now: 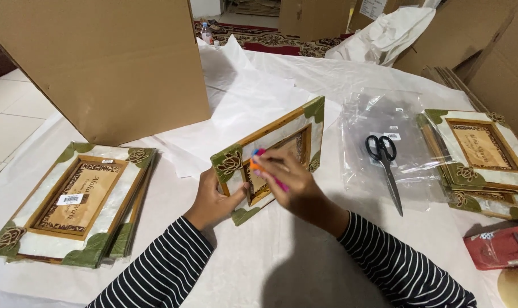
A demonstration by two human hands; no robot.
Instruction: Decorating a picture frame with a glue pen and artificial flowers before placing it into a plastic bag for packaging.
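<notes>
The left hand (210, 202) props a decorated picture frame (270, 157) upright at mid-worktop (281, 256), fingers clasping its near-left edge. The right hand (290, 182) pinches a pink-and-orange pen (264, 165) against the frame's face. Scissors (384, 165) lie right.

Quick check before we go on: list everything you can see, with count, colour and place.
held frame: one, cream with green corners, tilted at centre
frame stack: several, same colours, left
frame stack: several, right
scissors: one, black, on clear bags
cardboard box: one, brown, back left
white paper: sheets, centre back
tape dispenser: one, red, lower right
pink-orange tool: one, in right hand
left hand: grips the frame's lower edge
right hand: on the frame's front
</notes>
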